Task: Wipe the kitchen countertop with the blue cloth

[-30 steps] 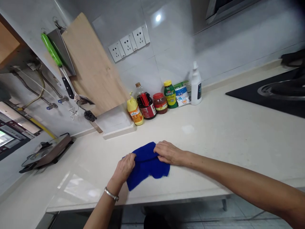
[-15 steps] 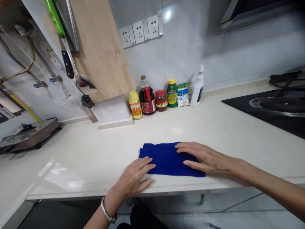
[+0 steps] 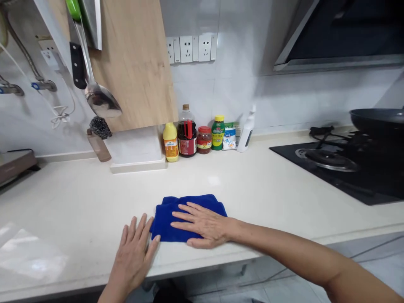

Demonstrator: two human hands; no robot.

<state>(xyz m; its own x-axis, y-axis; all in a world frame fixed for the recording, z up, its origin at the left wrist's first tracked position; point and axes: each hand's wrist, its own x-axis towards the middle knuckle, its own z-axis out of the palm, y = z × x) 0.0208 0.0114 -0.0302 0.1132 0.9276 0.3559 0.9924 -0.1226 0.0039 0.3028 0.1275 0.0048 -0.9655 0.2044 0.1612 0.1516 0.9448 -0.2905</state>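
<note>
The folded blue cloth (image 3: 176,214) lies on the pale stone worktop (image 3: 268,185) near its front edge. The right hand (image 3: 202,223) presses flat on the cloth, grip spread; the left hand (image 3: 134,254) lies flat beside the cloth, fingers apart, thumb touching its left edge.

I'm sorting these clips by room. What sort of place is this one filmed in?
Most likely a home kitchen. A gas hob with a dark pan sits at the right of the pale countertop, sauce bottles line the tiled wall, and a wooden cutting board hangs beside a ladle.
</note>
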